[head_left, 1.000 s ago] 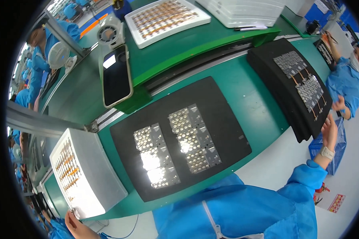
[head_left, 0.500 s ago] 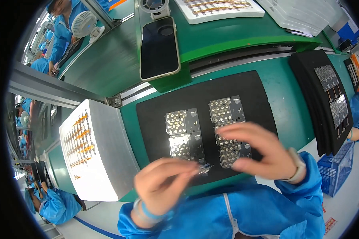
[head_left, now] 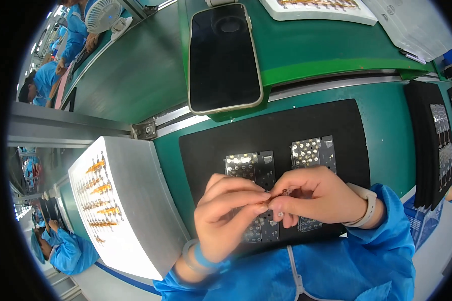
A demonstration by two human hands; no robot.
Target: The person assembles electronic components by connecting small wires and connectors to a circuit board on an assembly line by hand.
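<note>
My left hand (head_left: 223, 213) and my right hand (head_left: 316, 196) meet fingertip to fingertip over the black mat (head_left: 206, 148). Both pinch a small, thin part (head_left: 286, 192) with tiny shiny pieces; fingers cover most of it, and its exact kind cannot be made out. Below them lie dark circuit boards in two columns, the left boards (head_left: 264, 163) and the right boards (head_left: 316, 150), dotted with round metallic contacts. My hands hide the middle of both columns.
A white foam block (head_left: 160, 200) with orange flexible strips stands at left. Beyond the mat a phone (head_left: 225, 60) lies on a green ledge (head_left: 331, 72). Black mats (head_left: 422, 145) bearing boards are stacked at right, beside a blue crate (head_left: 424, 220). Other people work at the left.
My right hand has moved left and closed on the small part at my left fingertips. The left hand has risen slightly to the right. The view has shifted, so the phone looks larger.
</note>
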